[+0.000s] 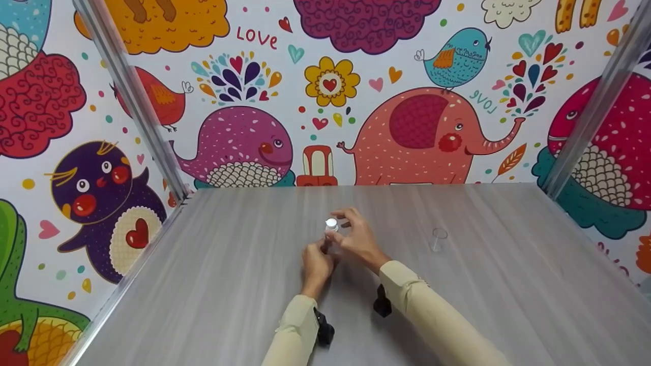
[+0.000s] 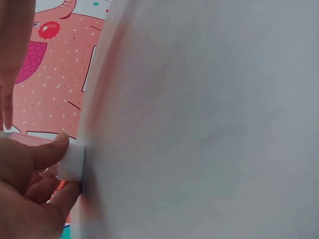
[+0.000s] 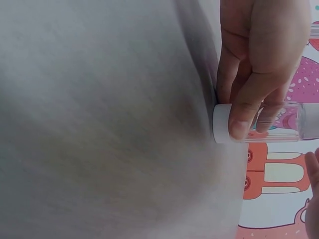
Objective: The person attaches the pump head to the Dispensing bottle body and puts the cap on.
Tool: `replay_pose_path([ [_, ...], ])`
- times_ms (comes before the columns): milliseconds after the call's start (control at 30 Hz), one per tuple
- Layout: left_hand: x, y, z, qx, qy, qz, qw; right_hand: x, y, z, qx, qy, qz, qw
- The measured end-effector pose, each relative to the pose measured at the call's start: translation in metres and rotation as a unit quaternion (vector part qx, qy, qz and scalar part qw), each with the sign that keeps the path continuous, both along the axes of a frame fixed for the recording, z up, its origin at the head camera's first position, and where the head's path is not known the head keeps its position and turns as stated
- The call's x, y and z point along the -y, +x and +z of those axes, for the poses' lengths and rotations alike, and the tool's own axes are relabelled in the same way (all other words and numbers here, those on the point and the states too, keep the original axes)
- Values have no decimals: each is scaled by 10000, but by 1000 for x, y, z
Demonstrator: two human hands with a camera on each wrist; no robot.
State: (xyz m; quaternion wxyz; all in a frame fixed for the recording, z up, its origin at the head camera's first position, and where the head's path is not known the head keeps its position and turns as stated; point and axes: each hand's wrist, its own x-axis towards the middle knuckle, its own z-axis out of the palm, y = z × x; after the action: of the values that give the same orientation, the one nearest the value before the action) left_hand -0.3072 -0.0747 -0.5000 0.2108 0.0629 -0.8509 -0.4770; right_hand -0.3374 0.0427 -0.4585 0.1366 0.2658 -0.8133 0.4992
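1. Fingers of the left hand (image 1: 316, 262) hold the bottle (image 3: 292, 132) low down, pinching round its white base (image 3: 222, 124) and lower body.
2. Thumb and fingers of the right hand (image 1: 360, 236) stand spread about the bottle's white cap (image 1: 331, 222); whether they touch it, I cannot tell.
3. Between the two hands the bottle stands upright, its base down at the table (image 1: 229, 279).
4. To the right of the bottle, well apart from it, a small clear cup (image 1: 438, 243) stands on the table.
5. If the cap gets twisted, a weak left grip might let the whole bottle spin, as its sides look smooth.
6. A sideways push from the right hand could tip the bottle, which is tall and narrow.
7. Being see-through, the cup is easily missed, so the right hand swinging outward from the bottle might knock it over.
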Motion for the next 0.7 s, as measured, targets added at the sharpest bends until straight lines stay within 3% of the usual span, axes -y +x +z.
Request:
replay_pose_path([
  [200, 0, 0, -2, -254, -229, 27, 9994, 0, 1, 0, -227, 40, 188, 9996],
  [433, 0, 1, -2, -268, -247, 28, 9993, 0, 1, -5, -255, -47, 372, 9990],
  [700, 0, 1, -1, -523, -217, 30, 9984, 0, 1, -4, -333, -10, 172, 9993],
])
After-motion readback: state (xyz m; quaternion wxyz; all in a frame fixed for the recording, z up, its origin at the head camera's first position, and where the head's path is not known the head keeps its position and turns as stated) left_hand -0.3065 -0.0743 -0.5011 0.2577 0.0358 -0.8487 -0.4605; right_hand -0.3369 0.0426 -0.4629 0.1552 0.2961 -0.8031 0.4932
